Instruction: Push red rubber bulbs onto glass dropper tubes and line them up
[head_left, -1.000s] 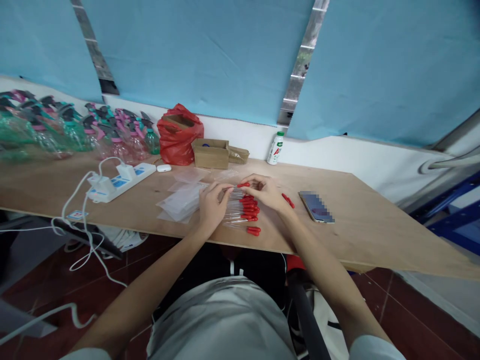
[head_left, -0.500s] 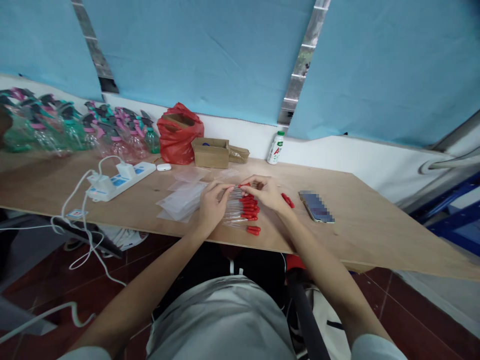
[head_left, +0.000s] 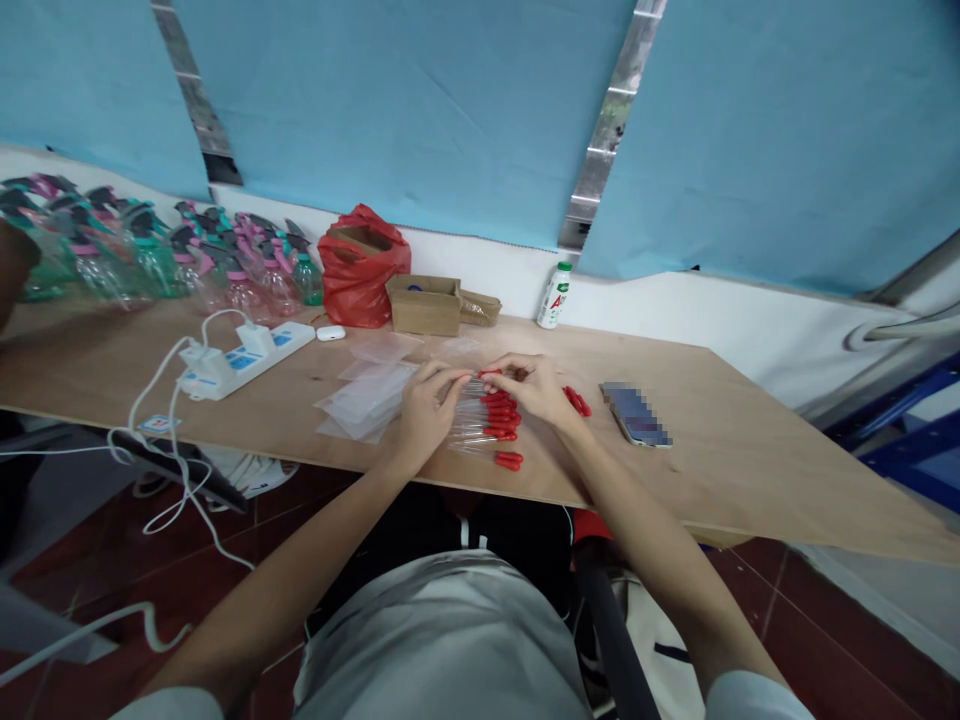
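Red-bulbed dropper (head_left: 481, 375) is pinched at both ends by left hand (head_left: 424, 410) and right hand (head_left: 534, 388), each fingertip grip closed on it, likely for steadiness, at the 12 o'clock end of the dropper row (head_left: 501, 425).

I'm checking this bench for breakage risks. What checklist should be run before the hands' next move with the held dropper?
1. Grip: left hand and right hand both pinch the dropper: ok.
2. Its red bulb seated fully: cannot tell, too small.
3. Below, the row of droppers lies side by side: ok.
4. Stack of clear bags lies beside the left hand: ok.
5. The phone lies apart from the row: ok.
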